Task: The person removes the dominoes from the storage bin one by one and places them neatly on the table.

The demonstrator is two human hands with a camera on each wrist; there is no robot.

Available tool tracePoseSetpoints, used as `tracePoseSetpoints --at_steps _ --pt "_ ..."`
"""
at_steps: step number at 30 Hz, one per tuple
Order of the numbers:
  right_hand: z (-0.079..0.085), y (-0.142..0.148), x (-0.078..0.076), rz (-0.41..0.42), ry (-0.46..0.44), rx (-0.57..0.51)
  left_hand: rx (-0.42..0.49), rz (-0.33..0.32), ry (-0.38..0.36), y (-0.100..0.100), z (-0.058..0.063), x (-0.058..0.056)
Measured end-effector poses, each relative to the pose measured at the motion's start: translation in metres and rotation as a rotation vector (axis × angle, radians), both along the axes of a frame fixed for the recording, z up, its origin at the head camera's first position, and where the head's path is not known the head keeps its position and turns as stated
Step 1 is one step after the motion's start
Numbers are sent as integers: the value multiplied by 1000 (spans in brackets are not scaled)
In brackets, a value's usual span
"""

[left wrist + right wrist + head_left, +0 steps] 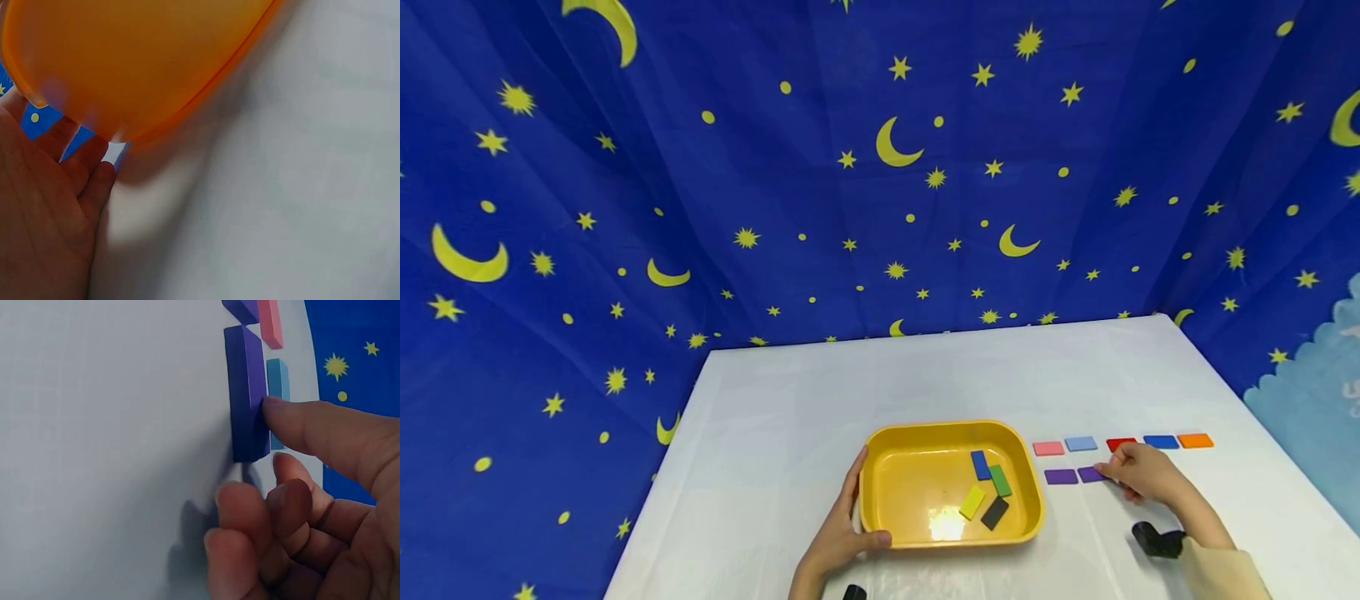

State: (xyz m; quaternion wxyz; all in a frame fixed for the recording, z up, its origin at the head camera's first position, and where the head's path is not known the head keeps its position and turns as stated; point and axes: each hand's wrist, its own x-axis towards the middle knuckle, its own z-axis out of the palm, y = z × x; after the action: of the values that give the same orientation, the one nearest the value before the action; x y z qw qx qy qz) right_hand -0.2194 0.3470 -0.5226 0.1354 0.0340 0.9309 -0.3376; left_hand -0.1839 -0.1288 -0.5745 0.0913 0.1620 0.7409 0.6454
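Note:
My left hand (838, 537) holds the yellow tray (951, 424) at its left end, fingers along the outer wall and thumb over the near rim. In the left wrist view, fingers (94, 165) lie against the tray's wall. Inside the tray are a blue block (980, 465), a green block (1000, 481), a yellow block (972, 502) and a black block (995, 513). To the tray's right, my right hand (1146, 472) touches the end of a purple block (247, 394) on the table. The thumb presses its side; the other fingers hang loosely bent below, apart from it.
Another purple block (1061, 477) lies just left of the touched one. Behind them runs a row: pink block (1048, 448), light blue block (1081, 443), red block (1120, 443), blue block (1161, 442), orange block (1195, 440). A starry blue curtain (820, 183) stands behind the white table (775, 433).

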Motion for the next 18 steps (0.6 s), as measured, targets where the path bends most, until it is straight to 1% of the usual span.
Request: tracePoseSetpoints --at_steps 6,12,18 --pt "1 -6 0 30 66 40 4 2 6 0 0 1" --pt "0 -10 1 28 97 56 2 -9 21 0 -1 1" --pt "-3 -10 0 28 139 81 -3 -4 16 1 2 0"
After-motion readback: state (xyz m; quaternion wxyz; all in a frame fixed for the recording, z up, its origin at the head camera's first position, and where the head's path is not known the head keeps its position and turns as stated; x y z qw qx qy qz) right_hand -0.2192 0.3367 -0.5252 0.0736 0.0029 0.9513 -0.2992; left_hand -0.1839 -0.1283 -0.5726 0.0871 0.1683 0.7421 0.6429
